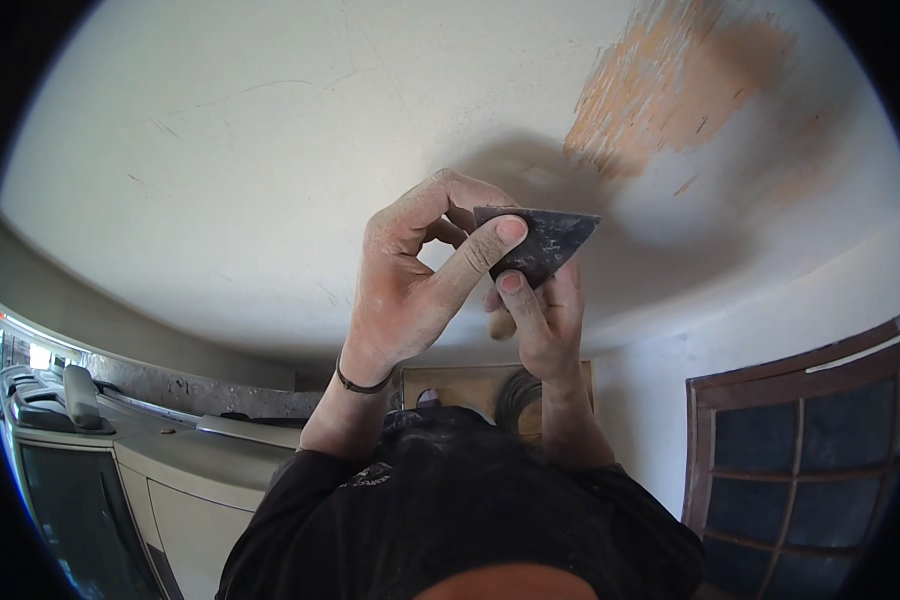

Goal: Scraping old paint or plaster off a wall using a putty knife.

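A scraper with a dark, dust-specked blade (pixel 545 240) is held up before me, its wide edge at the top and the blade narrowing downward. My right hand (pixel 553 325) is closed around its lower part, with the thumb pressed on the blade's narrow end. A rounded tan end (pixel 501 324), apparently the handle, shows below the fingers; the rest of the handle is hidden. My left hand (pixel 410 270), dusty with whitish powder, pinches the blade's left corner. Its thumb lies flat on the near face, and its curled fingers are partly hidden behind.
Beyond the hands spreads a pale wall (pixel 270 130) with scratches and a streaky orange scraped patch (pixel 670 90). At lower left stands a cream cabinet (pixel 195 500) with grey objects on top. A brown-framed paned door (pixel 795 460) is at right; a dark coil (pixel 518 402) lies below.
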{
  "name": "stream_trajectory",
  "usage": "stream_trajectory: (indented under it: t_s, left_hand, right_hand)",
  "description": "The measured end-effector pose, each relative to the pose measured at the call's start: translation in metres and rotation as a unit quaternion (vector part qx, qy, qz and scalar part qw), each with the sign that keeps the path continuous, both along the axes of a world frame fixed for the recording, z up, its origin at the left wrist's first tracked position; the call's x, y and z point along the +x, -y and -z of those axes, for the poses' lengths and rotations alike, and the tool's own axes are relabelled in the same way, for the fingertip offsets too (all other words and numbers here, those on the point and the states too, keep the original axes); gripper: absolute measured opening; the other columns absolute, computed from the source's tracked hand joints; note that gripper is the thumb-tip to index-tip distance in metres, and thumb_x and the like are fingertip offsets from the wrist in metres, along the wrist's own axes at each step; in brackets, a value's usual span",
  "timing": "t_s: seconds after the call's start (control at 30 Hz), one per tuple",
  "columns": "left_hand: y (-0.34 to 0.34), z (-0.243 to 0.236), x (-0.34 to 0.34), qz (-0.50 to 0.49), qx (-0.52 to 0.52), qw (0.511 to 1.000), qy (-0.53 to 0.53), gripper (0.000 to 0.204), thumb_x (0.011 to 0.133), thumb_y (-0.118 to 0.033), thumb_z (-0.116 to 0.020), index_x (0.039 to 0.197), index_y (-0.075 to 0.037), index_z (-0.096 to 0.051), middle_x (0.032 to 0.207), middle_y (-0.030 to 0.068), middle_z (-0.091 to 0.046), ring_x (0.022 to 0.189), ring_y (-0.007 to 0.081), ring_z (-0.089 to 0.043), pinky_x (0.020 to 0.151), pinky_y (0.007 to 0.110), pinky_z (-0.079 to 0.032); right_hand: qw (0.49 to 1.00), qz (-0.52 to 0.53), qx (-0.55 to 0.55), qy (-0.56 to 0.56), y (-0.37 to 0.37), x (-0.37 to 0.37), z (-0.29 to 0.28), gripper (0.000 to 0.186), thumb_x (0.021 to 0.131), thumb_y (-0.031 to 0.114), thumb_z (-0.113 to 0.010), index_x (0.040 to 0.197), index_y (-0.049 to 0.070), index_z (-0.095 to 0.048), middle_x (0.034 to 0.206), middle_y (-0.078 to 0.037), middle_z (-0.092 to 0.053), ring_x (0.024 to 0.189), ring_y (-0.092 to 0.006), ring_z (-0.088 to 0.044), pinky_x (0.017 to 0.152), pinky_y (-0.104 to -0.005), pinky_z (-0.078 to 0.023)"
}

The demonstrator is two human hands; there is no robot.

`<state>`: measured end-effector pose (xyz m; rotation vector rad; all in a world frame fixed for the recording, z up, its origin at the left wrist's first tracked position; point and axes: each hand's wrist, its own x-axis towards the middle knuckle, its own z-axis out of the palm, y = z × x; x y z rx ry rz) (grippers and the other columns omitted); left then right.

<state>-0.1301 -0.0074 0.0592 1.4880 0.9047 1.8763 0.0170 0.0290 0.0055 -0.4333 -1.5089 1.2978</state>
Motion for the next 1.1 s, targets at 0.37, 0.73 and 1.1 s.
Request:
stream_trajectory:
  t_s: [0.37,0.73,1.1]
  left_hand:
    - [0.003,-0.003,0.004,-0.014,0.01,0.998,0.056,0.015,0.097,-0.016,-0.07,0.096,-0.001,-0.067,0.086,0.0022,-0.067,0.07,0.0063,-0.058,0.062,0.022,-0.047]
    - [-0.008,0.006,0.021,0.019,-0.083,0.995,0.052,0.019,0.1,-0.02,-0.065,0.108,-0.003,-0.065,0.083,-0.0011,-0.065,0.072,0.0031,-0.055,0.061,0.02,-0.043]
    - [-0.026,0.02,0.041,0.001,-0.068,0.997,0.03,0.029,0.099,-0.013,-0.066,0.124,-0.003,-0.056,0.084,-0.0003,-0.062,0.075,0.0037,-0.059,0.066,0.019,-0.047]
  right_hand:
    - [0.999,0.009,-0.012,0.034,0.004,0.003,0.004,0.025,0.101,0.02,-0.063,0.113,-0.001,-0.059,0.09,-0.006,-0.068,0.082,-0.0124,-0.063,0.077,-0.0292,-0.049]
    - [0.994,-0.078,-0.071,0.022,0.01,0.022,0.015,0.033,0.107,0.025,-0.049,0.117,-0.006,-0.052,0.072,-0.007,-0.058,0.053,-0.0117,-0.054,0.051,-0.0245,-0.044]
    - [0.995,-0.049,-0.084,-0.038,0.006,0.03,0.013,0.033,0.108,0.022,-0.043,0.133,0.0,-0.039,0.079,-0.008,-0.059,0.053,-0.0098,-0.052,0.047,-0.0236,-0.043]
